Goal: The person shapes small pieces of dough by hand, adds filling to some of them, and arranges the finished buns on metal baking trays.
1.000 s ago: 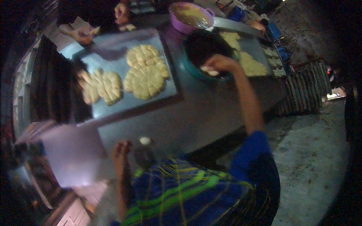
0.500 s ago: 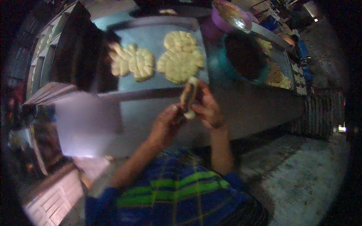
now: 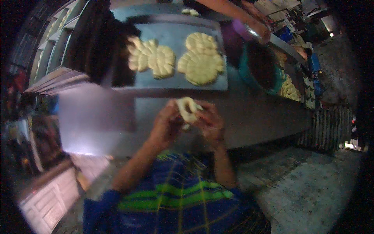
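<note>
A small piece of pale dough (image 3: 187, 109), bent into a loop with a gap in the middle, is held above the near side of the metal table. My left hand (image 3: 166, 120) pinches its left side. On its right side, the fingers of my right hand (image 3: 210, 123) close round the dough. A bit of dough also shows below, between the hands. Beyond them lies a metal tray (image 3: 161, 29) with two shaped doughs on it. The left shaped dough (image 3: 153, 58) is scored into lobes, and the right shaped dough (image 3: 200, 60) has a round body with a smaller top.
A teal tub (image 3: 244, 68) with dark contents stands right of the tray, near a purple bowl (image 3: 239, 30). Another person's arm (image 3: 228, 11) reaches across the far side. More dough pieces (image 3: 289, 90) lie farther right. A tall rack (image 3: 58, 41) stands at left.
The dough in my hands has turned from a lengthwise piece showing a brown middle into a pale loop. My hands have spread slightly apart. Another person's arm has come in over the purple bowl.
</note>
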